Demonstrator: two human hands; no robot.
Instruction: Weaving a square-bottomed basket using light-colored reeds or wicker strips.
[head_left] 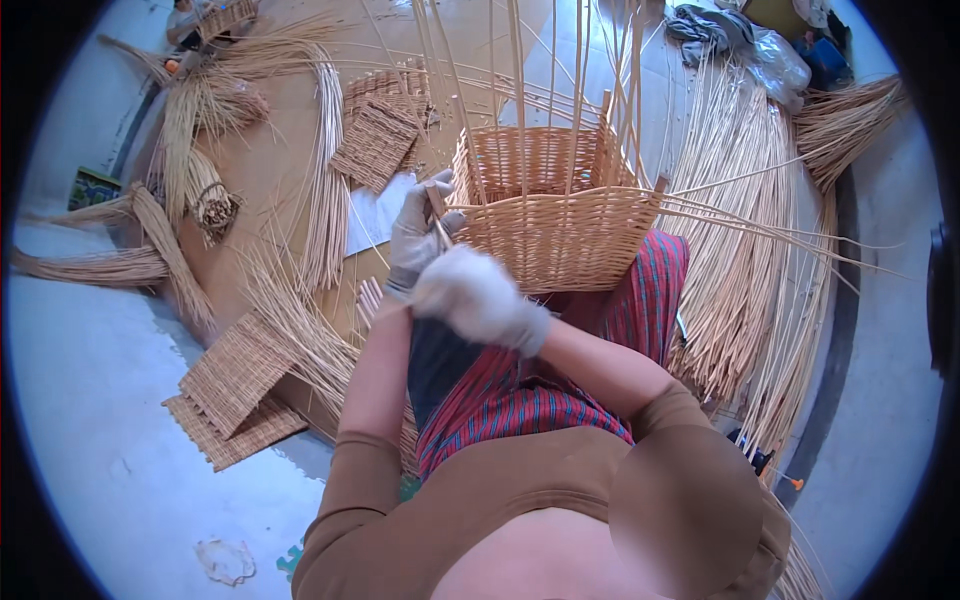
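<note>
A partly woven wicker basket (555, 235) rests against my lap, with tall unwoven stakes rising from its walls. My left hand (412, 240), in a pale work glove, is closed around the basket's near left corner, where a short wooden corner post (436, 200) sticks up. Just below and to the right, my right hand (470, 295), also gloved, is curled like a fist and blurred by motion. A thin strip shows between the two hands; whether the right fingers grip it is hidden. Long loose weaving strands (740, 215) trail from the basket's right corner.
Long wicker strands (730, 310) lie in a thick spread to the right. Woven square panels (240, 370) are stacked at lower left, more panels (378, 140) beyond the basket. Tied bundles (205, 200) lie far left. A clear plastic bag (775, 65) sits at far right.
</note>
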